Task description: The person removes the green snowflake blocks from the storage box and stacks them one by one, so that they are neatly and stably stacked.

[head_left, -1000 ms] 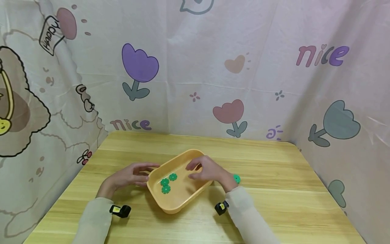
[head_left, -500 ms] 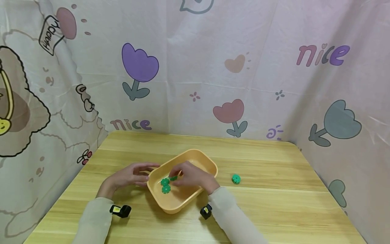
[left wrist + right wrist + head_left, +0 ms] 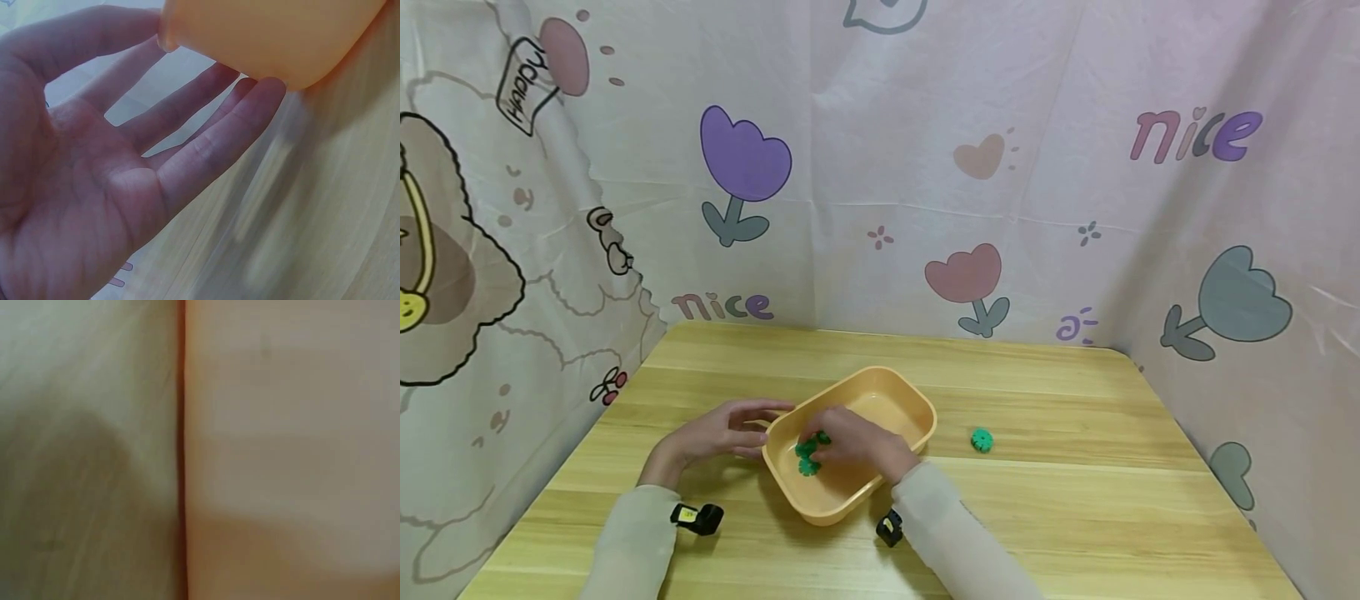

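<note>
A yellow-orange plastic bin [image 3: 880, 400] stands at a slant on the table in the head view. My left hand [image 3: 722, 433] touches its left end, fingers extended; in the left wrist view the fingertips [image 3: 269, 94] rest against the bin's outer wall [image 3: 275, 37]. My right hand [image 3: 853, 437] reaches inside, fingers bent down over green flower-shaped discs. It seems to pinch one dark green disc [image 3: 823, 437], partly hidden by the fingers. Beside the fingertips lie another disc [image 3: 806, 449] and a lower one [image 3: 808, 467]. The right wrist view is blurred and shows only the bin's edge [image 3: 182, 450] close up.
One more green notched disc [image 3: 982, 440] lies on the wooden table [image 3: 1075, 500], right of the bin. Behind the table hangs a printed cloth [image 3: 865, 167]. Small black cameras [image 3: 697, 518] sit on both wrists.
My right hand has moved left inside the bin, down to the green discs, and one disc has tilted between its fingers. My left hand and the bin have stayed put.
</note>
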A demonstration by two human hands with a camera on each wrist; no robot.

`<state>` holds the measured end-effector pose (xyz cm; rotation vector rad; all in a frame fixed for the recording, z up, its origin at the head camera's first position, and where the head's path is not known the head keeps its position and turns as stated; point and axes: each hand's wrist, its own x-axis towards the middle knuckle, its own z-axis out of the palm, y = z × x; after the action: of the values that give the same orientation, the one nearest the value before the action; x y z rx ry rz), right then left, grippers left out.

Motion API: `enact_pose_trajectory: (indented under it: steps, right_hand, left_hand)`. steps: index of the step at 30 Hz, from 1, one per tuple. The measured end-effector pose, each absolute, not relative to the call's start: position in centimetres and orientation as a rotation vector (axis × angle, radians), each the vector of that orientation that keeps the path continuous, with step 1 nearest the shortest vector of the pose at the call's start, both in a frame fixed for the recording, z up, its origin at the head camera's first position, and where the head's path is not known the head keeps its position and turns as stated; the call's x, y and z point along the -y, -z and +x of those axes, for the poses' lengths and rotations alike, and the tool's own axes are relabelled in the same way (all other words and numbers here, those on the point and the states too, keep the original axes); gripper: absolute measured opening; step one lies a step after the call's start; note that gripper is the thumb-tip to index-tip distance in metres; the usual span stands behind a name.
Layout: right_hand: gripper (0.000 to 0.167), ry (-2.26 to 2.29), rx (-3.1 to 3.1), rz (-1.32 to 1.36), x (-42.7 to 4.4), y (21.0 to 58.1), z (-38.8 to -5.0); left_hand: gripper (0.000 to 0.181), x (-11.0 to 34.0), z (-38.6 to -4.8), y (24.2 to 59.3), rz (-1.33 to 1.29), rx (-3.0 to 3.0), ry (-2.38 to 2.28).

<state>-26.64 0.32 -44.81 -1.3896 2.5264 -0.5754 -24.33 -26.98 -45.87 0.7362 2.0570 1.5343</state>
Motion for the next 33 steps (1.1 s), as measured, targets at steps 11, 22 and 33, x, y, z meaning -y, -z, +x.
enact_pose_trajectory:
  steps: [11, 22, 33]
  right_hand:
    - [0.025, 0.465, -2.564, -1.432, 0.0, 44.7, -26.3]
    - [0.023, 0.456, -2.572, -1.434, -0.4, 44.8, -26.3]
    - [0.023, 0.469, -2.559, -1.439, -1.1, 44.3, -25.9]
  left_hand:
    - [0.056, 27.1, -24.4, 45.8, 0.736, -2.039, -1.539]
    - [0.056, 26.9, -24.4, 45.8, 0.726, -2.064, -1.52]
    - [0.055, 26.9, -24.2, 45.6, 0.726, -2.068, -1.522]
